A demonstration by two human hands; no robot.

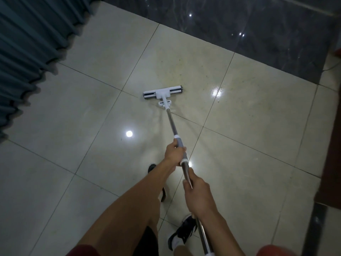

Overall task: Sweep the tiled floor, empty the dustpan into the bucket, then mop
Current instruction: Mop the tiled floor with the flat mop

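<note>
The tiled floor [249,135] fills most of the view: large pale glossy tiles with thin dark grout lines, carrying bright spots of reflected light. Along the top right it meets a band of dark polished stone [258,34]. A pleated teal curtain [24,52] hangs down the left edge, its hem just above the tiles. A dark reddish-brown frame [332,145] runs down the right edge.

The mop [170,118] lies in the middle of the scene, its metal pole slanting from the lower right up to a flat white head [163,92] that rests on the tiles, set crosswise to the pole and lying just beyond a grout line.

Both bare forearms reach forward from the bottom of the frame. The left hand [174,152] is the farther one, arm nearly straight, its fingers wrapped tight around the grey sleeve partway up the pole. The right hand [197,193] sits lower and nearer the body, wrist bent down, fingers curled around the bare metal shaft with the thumb laid along it. The two hands are near each other but not touching.

Below the arms, a dark shoe with a white sole [182,231] stands on the tiles beside the pole; another dark shoe [152,168] shows beyond the left forearm.
</note>
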